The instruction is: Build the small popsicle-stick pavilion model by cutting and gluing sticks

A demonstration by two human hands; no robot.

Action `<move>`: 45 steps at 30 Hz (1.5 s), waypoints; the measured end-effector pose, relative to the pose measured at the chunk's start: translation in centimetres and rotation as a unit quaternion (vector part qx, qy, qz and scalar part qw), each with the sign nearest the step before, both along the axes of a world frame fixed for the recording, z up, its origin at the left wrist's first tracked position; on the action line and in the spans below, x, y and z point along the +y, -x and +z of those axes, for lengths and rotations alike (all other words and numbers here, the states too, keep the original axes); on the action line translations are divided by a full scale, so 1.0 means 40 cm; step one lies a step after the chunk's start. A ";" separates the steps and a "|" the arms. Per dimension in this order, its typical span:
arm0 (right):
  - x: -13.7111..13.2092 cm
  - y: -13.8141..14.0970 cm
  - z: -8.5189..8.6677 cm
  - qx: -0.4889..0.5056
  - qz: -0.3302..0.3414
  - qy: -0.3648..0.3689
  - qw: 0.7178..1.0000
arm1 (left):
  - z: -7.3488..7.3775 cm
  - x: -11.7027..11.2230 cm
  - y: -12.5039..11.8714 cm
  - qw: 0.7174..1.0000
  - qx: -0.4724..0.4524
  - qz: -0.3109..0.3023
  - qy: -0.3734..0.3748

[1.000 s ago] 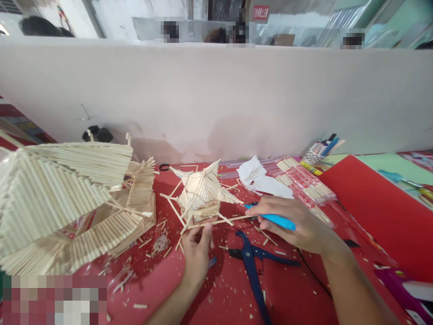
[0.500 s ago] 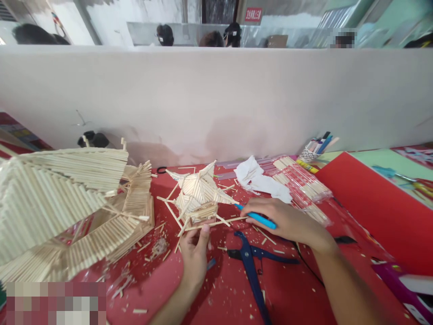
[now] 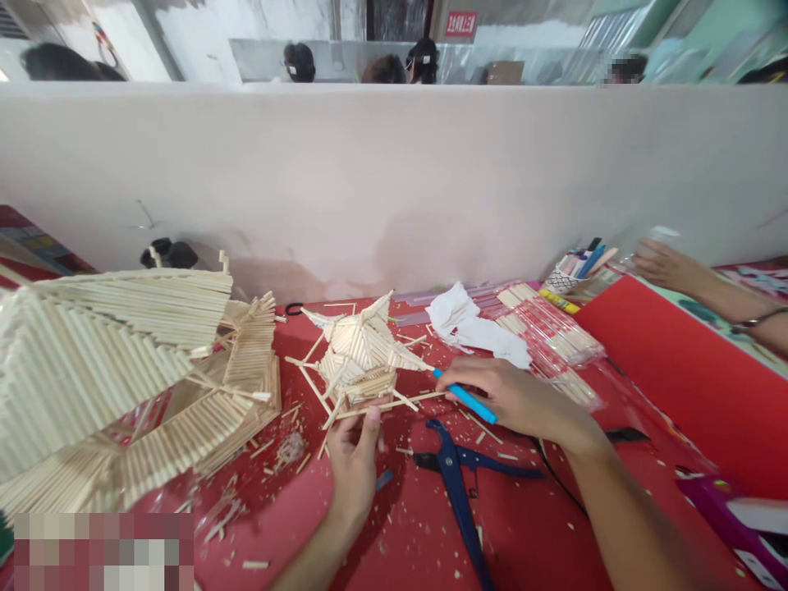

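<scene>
My left hand (image 3: 355,460) is closed, its thumb and fingers pinching a thin wooden stick (image 3: 403,401) at the near edge of a small model roof (image 3: 363,341). That roof is made of pale sticks and has pointed, upturned corners. My right hand (image 3: 514,402) is closed around a blue pen (image 3: 466,396), whose front end lies close to the roof's right corner tip. The stick's right end reaches my right fingers; whether they grip it too is unclear. Below the hands lies a dark blue cutter (image 3: 455,480), its handles spread.
A larger stick building (image 3: 111,353) fills the left side. Tissue (image 3: 474,324), packaged chopsticks (image 3: 554,328), a pen cup (image 3: 563,279) and a red board (image 3: 671,377) stand to the right. Another person's hand (image 3: 665,263) holds a clear container. A white partition (image 3: 394,180) closes off the back.
Another person's arm has entered at the right with a clear container. My right hand and the blue pen have shifted slightly left; my left hand stays in place.
</scene>
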State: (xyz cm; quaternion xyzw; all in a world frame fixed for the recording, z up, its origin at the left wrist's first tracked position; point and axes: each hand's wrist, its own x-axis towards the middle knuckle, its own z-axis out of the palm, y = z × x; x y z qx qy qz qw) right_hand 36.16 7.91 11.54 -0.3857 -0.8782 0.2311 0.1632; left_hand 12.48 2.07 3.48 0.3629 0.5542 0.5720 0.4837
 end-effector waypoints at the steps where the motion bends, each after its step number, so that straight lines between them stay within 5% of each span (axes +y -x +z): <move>1: 0.000 0.000 -0.001 -0.003 -0.001 0.001 1.000 | 0.000 0.000 0.000 1.000 0.000 -0.001 0.000; 29: 0.002 0.003 0.014 -0.013 0.016 0.018 1.000 | -0.013 0.007 0.006 0.999 -0.024 -0.020 -0.031; 38: 0.006 -0.032 0.040 -0.041 0.032 0.035 0.998 | -0.022 0.011 0.031 0.987 -0.046 -0.150 -0.038; 45: -0.016 -0.034 0.043 -0.055 0.047 -0.009 0.997 | 0.041 0.026 0.082 0.952 0.094 -0.289 -0.034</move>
